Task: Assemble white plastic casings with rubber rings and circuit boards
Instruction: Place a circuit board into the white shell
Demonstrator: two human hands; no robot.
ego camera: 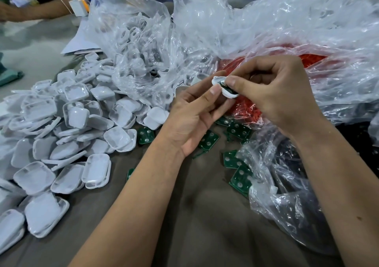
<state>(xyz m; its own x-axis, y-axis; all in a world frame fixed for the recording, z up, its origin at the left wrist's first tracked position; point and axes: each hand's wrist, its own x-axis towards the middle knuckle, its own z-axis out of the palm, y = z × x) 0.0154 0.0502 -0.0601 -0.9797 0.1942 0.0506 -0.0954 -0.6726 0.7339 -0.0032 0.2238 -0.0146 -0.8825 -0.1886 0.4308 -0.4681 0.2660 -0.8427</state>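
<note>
Near us, green circuit boards [238, 177] lie on the worktop [184, 215]. At centre frame our left hand [192, 115] and right hand [272, 90] pinch one white casing [226, 89]; we judge a board is being seated, so pressing it home comes next.

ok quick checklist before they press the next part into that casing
1. Casing held by both hands, left hand and right hand: ok.
2. Part seated flat inside the casing: cannot tell, fingers cover it.
3. Spare boards within reach on the table: ok.
4. Red parts in their bag close by: ok.
5. Casing pile at the left, apart from the hands: ok.
</note>
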